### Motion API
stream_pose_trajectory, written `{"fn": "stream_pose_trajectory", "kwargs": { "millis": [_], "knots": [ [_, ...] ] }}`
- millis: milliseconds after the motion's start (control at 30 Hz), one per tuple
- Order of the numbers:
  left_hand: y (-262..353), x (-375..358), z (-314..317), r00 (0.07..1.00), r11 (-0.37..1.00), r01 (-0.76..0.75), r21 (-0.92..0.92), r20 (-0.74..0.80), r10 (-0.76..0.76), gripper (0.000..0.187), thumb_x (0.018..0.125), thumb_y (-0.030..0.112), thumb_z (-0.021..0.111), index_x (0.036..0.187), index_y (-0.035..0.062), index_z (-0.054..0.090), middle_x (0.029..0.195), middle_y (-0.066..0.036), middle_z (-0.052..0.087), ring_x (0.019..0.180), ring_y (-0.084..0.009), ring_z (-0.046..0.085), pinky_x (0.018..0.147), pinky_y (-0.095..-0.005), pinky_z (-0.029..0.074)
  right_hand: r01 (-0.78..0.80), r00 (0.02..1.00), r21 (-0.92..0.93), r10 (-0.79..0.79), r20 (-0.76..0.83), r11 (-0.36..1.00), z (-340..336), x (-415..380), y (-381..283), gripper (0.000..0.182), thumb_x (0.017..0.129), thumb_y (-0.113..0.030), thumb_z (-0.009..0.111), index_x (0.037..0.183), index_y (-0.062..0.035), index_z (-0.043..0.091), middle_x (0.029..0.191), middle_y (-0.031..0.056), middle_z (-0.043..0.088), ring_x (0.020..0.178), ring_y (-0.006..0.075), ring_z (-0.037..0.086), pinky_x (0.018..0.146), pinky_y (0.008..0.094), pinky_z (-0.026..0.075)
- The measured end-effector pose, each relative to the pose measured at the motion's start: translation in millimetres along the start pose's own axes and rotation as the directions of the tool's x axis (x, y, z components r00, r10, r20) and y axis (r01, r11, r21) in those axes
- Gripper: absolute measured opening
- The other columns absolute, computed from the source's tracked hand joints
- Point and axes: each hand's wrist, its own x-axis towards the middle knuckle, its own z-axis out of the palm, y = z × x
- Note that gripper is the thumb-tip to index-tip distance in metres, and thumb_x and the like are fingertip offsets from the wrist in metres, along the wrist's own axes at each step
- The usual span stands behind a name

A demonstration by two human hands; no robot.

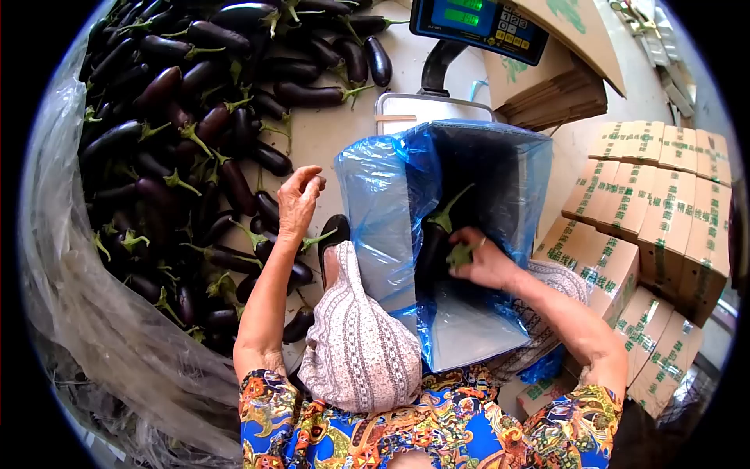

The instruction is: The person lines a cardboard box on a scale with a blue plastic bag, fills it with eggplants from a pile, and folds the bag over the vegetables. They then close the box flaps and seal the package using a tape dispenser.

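Note:
My right hand (486, 263) reaches inside a box lined with blue plastic (379, 227). Its fingers are closed at the green stem end of an eggplant (459, 255), whose body is mostly hidden in shadow. Close by in the box lies another dark eggplant (432, 242), its long green stem pointing up. My left hand (300, 202) is raised between the box and a large heap of eggplants (211, 125). Its fingers are curled in, and I see nothing held in them.
A scale with a lit green display (478, 23) stands behind the box. Flattened cardboard (551, 98) leans at the upper right. Taped cartons (648, 195) are stacked on the right. Clear plastic sheeting (70, 234) borders the heap on the left. A dark shoe (336, 228) shows beside the box.

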Motion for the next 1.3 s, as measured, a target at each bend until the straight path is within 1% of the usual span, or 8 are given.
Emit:
{"fn": "stream_pose_trajectory", "kwargs": {
  "millis": [67, 200, 333, 567, 800, 1067, 1200, 1300],
  "knots": [
    [-10.2, 10.6, 4.4, 0.998, 0.994, 0.07, -0.078, 0.002, -0.07, 0.022, 0.091, 0.008, 0.056, 0.11, -0.0001, 0.065, 0.089, -0.008, 0.071, 0.079, -0.0129, 0.067, 0.073, -0.0256, 0.053, -0.165, 0.979, 0.477, 0.201, -0.025, 0.863, -1.5, 12.6, 13.5, 0.041, 0.082, -0.014, 0.069, 0.118, -0.0028, 0.054, 0.104, 0.0048, 0.059, 0.103, 0.0165, 0.052, 0.092, 0.0276, 0.04],
    [-31.6, 20.0, 15.6, 0.989, 0.979, 0.145, -0.145, 0.034, -0.141, 0.024, 0.092, 0.009, 0.055, 0.111, 0.0007, 0.065, 0.089, -0.008, 0.07, 0.079, -0.0124, 0.067, 0.071, -0.0253, 0.053, 0.003, 0.956, 0.395, 0.114, -0.271, 0.919, 14.3, 35.6, 5.3, 0.032, 0.096, -0.032, 0.058, 0.113, -0.0045, 0.059, 0.099, 0.0049, 0.063, 0.095, 0.0131, 0.056, 0.086, 0.0266, 0.042],
    [-53.1, 30.4, 18.9, 0.992, 0.988, 0.122, -0.092, -0.002, -0.123, 0.024, 0.093, 0.014, 0.057, 0.112, 0.0004, 0.064, 0.094, -0.005, 0.067, 0.078, -0.0109, 0.063, 0.068, -0.0248, 0.052, -0.298, 0.908, 0.634, 0.416, -0.042, 0.714, 5.9, 84.5, 34.2, 0.053, 0.099, -0.051, 0.045, 0.118, -0.0024, 0.058, 0.094, 0.0137, 0.067, 0.079, 0.0234, 0.064, 0.08, 0.0336, 0.047],
    [-15.9, 103.4, 18.2, 0.863, 0.707, -0.397, 0.585, -0.024, 0.504, 0.044, 0.08, 0.006, 0.061, 0.124, 0.0048, 0.056, 0.115, -0.017, 0.061, 0.108, -0.0371, 0.057, 0.091, -0.0432, 0.047, -0.016, 0.836, -0.063, -0.022, -0.548, 0.998, 50.4, 85.1, 24.5, 0.056, 0.09, -0.043, 0.062, 0.119, 0.0046, 0.052, 0.116, 0.0312, 0.058, 0.107, 0.0459, 0.056, 0.088, 0.049, 0.044],
    [-28.4, 189.9, 55.5, 0.814, 0.207, -0.48, 0.852, 0.345, 0.468, 0.066, 0.072, 0.009, 0.069, 0.135, 0.0173, 0.048, 0.13, -0.009, 0.05, 0.124, -0.0308, 0.044, 0.093, -0.0465, 0.039, -0.403, 0.874, 0.088, 0.412, -0.259, 0.911, 28.8, 80.0, 14.1, 0.082, 0.083, -0.061, 0.061, 0.128, 0.0057, 0.048, 0.124, 0.0294, 0.056, 0.119, 0.0422, 0.053, 0.101, 0.0426, 0.042],
    [-39.3, 202.9, 55.4, 0.718, -0.036, -0.433, 0.901, 0.368, 0.591, 0.021, 0.073, 0.013, 0.063, 0.094, 0.0132, 0.061, 0.094, -0.004, 0.054, 0.094, -0.0237, 0.052, 0.077, -0.0412, 0.041, -0.172, 0.98, 0.09, 0.161, 0.121, 0.981, -9.6, 55.7, 15.2, 0.066, 0.084, -0.039, 0.07, 0.13, 0.0032, 0.05, 0.116, 0.0263, 0.063, 0.108, 0.038, 0.061, 0.095, 0.0403, 0.047],
    [41.0, 187.2, 19.7, 0.72, 0.388, -0.514, 0.765, 0.138, 0.681, 0.033, 0.078, 0.025, 0.072, 0.098, 0.0036, 0.058, 0.09, -0.014, 0.063, 0.084, -0.0334, 0.063, 0.074, -0.0426, 0.051, -0.287, 0.955, -0.109, 0.276, -0.11, 0.952, -11.9, 71.5, -6.6, 0.065, 0.084, -0.044, 0.068, 0.128, 0.0025, 0.053, 0.117, 0.0306, 0.061, 0.108, 0.0417, 0.06, 0.094, 0.0422, 0.047],
    [117.2, 139.0, -27.1, 0.892, 0.825, -0.347, 0.445, -0.116, 0.438, 0.034, 0.09, 0.028, 0.069, 0.109, 0.0004, 0.064, 0.101, -0.007, 0.068, 0.091, -0.0177, 0.062, 0.083, -0.0313, 0.049, -0.249, 0.968, -0.118, 0.244, -0.054, 0.961, -18.9, 89.0, 2.8, 0.064, 0.085, -0.048, 0.066, 0.123, 0.0028, 0.057, 0.115, 0.0317, 0.061, 0.108, 0.0432, 0.06, 0.093, 0.0436, 0.047]
  ]
}}
